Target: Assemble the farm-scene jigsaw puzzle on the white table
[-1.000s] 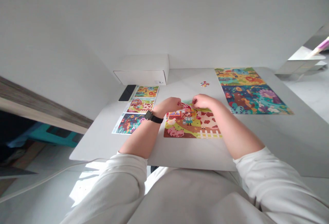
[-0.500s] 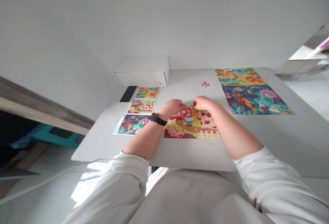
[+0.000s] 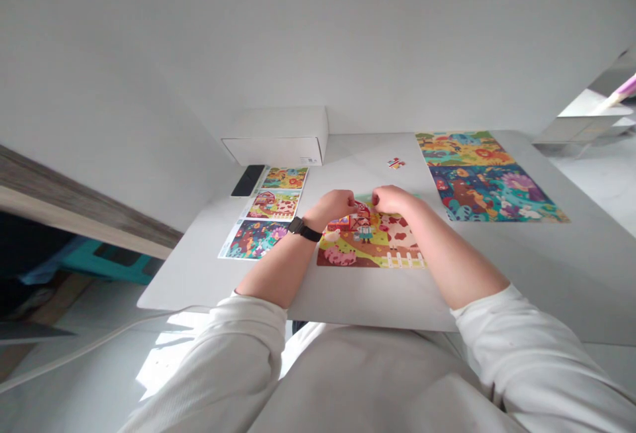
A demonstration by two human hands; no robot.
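A partly built farm jigsaw [image 3: 370, 247] with a pig, a barn and a spotted cow lies on the white table [image 3: 348, 297] in front of me. My left hand [image 3: 334, 205], with a black watch on its wrist, and my right hand [image 3: 392, 199] meet over the jigsaw's far edge. Both have their fingers curled and pinch a red-and-white puzzle piece [image 3: 362, 207] between them, low over the barn. A single loose piece [image 3: 395, 163] lies farther back on the table.
Two finished colourful jigsaws [image 3: 484, 178] lie at the right. A sheet of three reference pictures [image 3: 267, 211] lies at the left, with a black phone [image 3: 248, 180] and a white box [image 3: 275, 136] behind it against the wall.
Both hands have lowered the red-and-white piece a little onto the jigsaw's upper part and shifted slightly right. Nothing else on the table has moved.
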